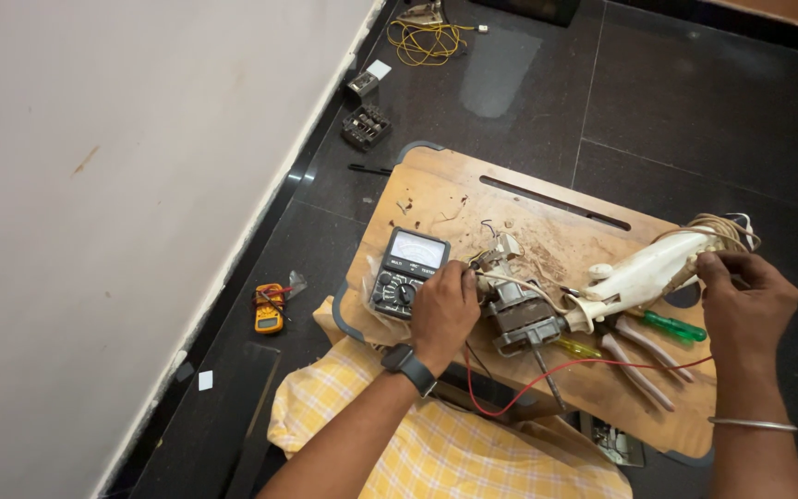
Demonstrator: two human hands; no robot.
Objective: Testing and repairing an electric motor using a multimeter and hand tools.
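A small electric motor [521, 314] with a metal shaft lies on a low wooden table [473, 199]. My left hand [443, 310], with a dark watch on the wrist, rests closed against the motor's left end, right beside an analog multimeter [408, 273]; what it pinches is hidden. My right hand [743, 296] grips the far end of a cream plastic housing [646, 273] where a bundle of thin wires [727, 231] comes out. A red lead [547, 374] runs under the motor toward the right hand.
A green-handled screwdriver [671, 324] and pliers [644, 359] lie under the housing. On the dark tiled floor are a yellow meter [269, 314], a black terminal block [366, 127] and coiled yellow wire [427, 39]. A white wall [94, 185] runs along the left.
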